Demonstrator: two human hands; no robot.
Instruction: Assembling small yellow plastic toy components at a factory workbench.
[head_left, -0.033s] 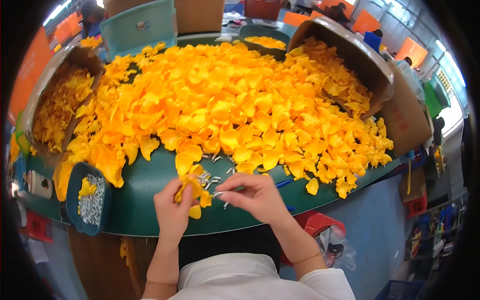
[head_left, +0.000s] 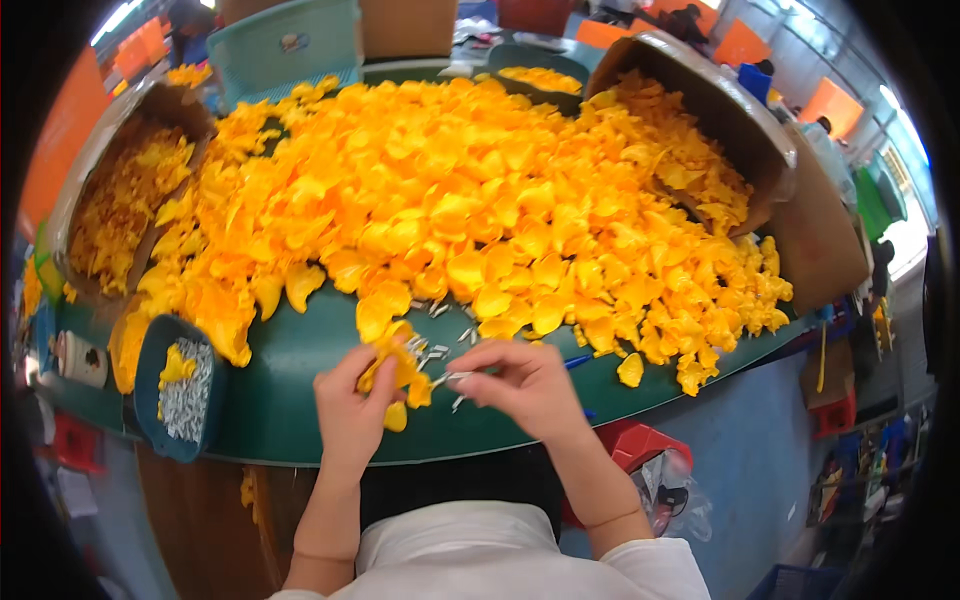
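Between its thumb and fingers, my left hand point(head_left: 348, 408) pinches a curved yellow plastic piece point(head_left: 405, 368), hiding part of it. Close beside it, my right hand point(head_left: 532, 392) is closed in a pinch on a small silver metal pin point(head_left: 456, 377), whose end points at the yellow piece. Whether the pin touches the piece I cannot tell. Several loose metal pins point(head_left: 436, 352) lie on the green table point(head_left: 285, 345) just beyond my hands. Another yellow piece point(head_left: 396, 417) shows below the held one.
A big heap of yellow pieces point(head_left: 450, 190) covers the table, flanked by tipped cardboard boxes point(head_left: 85, 165) point(head_left: 770, 140). At left stands a dark tub point(head_left: 147, 390) of metal pins with a yellow piece on top. Blue pens point(head_left: 578, 361) lie right; a teal basket point(head_left: 285, 50) stands behind.
The whole view has shifted slightly. Both hands keep their pinches on the yellow plastic piece and the metal pin, nearly in the same place.
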